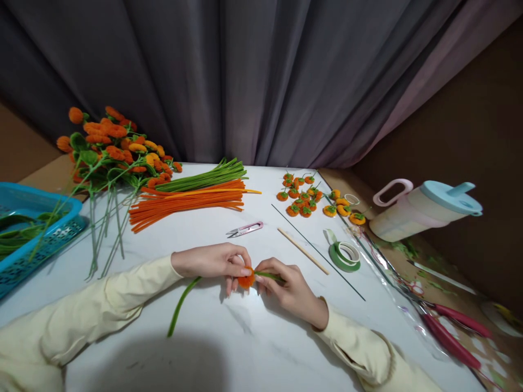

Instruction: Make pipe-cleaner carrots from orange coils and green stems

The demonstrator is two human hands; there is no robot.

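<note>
Your left hand (216,261): thumb and fingers pinched on orange head (246,279), held toward near edge of bench (278,337), midway along. Your right hand (292,286): narrow pinch on green strip (273,276) against head. Green end (182,307) beside left hand; whether same strip, cannot tell. Apparently done: green-topped heads (305,211) near far right corner; stemmed flowers (116,152) at far left corner. Apparently left: head in hand, its green untrimmed; orange bundle (183,207) and green bundle (204,177), toward far edge, unworked.

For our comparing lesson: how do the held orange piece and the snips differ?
The orange piece is rounded and fuzzy; the snips are slim and pointed. The left hand holds the orange piece; the snips lie on the table, untouched.
</note>
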